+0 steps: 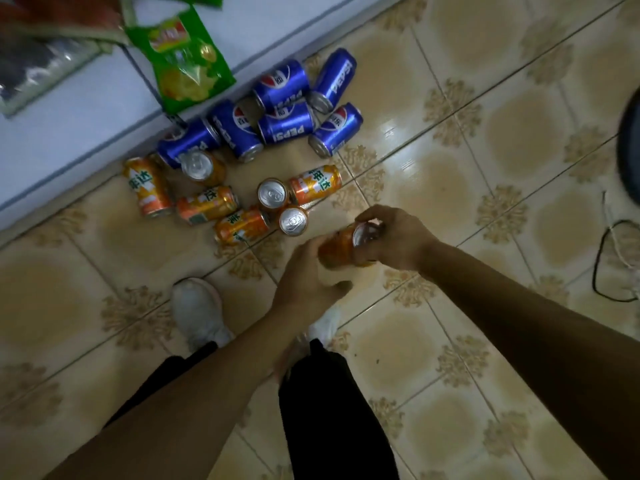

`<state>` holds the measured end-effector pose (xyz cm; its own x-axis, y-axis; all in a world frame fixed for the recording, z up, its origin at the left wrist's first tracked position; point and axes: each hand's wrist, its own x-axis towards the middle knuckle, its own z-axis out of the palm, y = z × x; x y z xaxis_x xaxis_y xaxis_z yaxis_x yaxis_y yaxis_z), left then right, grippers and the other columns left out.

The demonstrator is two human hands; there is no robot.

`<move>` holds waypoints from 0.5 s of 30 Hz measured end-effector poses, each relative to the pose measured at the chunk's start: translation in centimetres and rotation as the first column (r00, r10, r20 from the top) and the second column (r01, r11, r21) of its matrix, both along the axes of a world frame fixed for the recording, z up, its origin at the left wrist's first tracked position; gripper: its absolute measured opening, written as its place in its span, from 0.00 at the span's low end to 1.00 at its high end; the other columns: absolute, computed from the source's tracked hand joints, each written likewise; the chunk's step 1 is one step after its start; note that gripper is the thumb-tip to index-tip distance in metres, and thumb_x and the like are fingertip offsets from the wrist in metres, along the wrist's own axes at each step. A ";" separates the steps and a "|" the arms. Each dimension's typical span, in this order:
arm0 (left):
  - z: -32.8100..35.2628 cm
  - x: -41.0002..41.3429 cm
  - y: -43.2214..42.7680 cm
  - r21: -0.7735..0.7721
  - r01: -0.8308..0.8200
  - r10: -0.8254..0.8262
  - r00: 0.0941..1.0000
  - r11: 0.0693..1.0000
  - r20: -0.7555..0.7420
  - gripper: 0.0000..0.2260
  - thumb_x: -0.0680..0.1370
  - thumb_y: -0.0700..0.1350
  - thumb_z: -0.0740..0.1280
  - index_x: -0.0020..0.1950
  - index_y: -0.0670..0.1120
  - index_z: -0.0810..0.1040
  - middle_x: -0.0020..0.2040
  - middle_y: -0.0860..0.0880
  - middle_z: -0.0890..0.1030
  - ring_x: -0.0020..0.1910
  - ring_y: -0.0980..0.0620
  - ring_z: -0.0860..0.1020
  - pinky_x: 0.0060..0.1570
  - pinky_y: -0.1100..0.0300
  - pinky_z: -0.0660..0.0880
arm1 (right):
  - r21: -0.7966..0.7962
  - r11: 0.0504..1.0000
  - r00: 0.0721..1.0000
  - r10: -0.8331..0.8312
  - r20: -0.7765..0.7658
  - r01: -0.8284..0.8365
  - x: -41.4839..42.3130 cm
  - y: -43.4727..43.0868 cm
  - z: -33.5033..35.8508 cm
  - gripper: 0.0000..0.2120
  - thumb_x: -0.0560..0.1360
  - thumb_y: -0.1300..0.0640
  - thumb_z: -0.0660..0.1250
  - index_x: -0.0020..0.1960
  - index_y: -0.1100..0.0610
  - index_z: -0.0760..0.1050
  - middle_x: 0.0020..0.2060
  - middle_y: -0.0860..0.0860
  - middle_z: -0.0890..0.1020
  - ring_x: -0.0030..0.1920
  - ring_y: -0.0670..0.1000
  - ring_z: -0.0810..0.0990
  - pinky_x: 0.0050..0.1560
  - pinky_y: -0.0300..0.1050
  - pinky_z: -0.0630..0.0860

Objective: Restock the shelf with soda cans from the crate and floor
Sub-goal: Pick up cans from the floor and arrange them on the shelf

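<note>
Beside the shelf base (69, 140), orange soda cans (207, 204) and blue Pepsi cans (285, 124) litter the floor (485, 341). The left hand (306, 277) cups one orange can (337, 249); the right hand (394, 237) grips its top. This looks like the pickup step; next it must go up to the shelf.

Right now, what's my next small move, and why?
Probably carry the orange can up and left toward the white shelf: the right hand grips its top and the left hand cups its lower end, so it looks secure enough to move.
</note>
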<state>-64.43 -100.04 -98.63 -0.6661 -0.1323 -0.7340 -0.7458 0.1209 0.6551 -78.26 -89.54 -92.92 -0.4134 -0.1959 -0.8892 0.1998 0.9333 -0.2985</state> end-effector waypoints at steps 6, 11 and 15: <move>23.2 1.2 -3.4 -0.223 0.189 -0.217 0.970 0.956 -0.110 0.40 0.63 0.57 0.78 0.71 0.52 0.64 0.65 0.50 0.74 0.62 0.50 0.73 0.56 0.50 0.74 | -0.185 0.913 0.869 -0.261 0.420 0.363 0.5 0.8 24.5 0.29 0.62 0.42 0.73 0.61 0.50 0.76 0.53 0.52 0.82 0.48 0.55 0.85 0.52 0.49 0.79; 41.4 1.1 -7.0 0.181 0.013 -0.005 0.999 0.983 -0.043 0.34 0.56 0.58 0.76 0.59 0.49 0.74 0.48 0.55 0.83 0.48 0.54 0.81 0.49 0.56 0.79 | -0.342 0.765 0.830 -0.436 0.348 0.545 4.1 -0.8 39.1 0.29 0.65 0.34 0.67 0.59 0.52 0.76 0.49 0.52 0.80 0.49 0.50 0.81 0.56 0.50 0.76; 52.2 2.7 -8.9 0.672 -0.276 0.276 0.955 0.687 0.110 0.35 0.49 0.55 0.80 0.52 0.42 0.79 0.38 0.42 0.84 0.30 0.50 0.81 0.33 0.58 0.79 | -0.518 0.452 0.687 -0.477 0.548 0.726 7.0 -3.1 46.9 0.21 0.69 0.38 0.68 0.55 0.52 0.78 0.46 0.51 0.83 0.46 0.50 0.80 0.53 0.48 0.73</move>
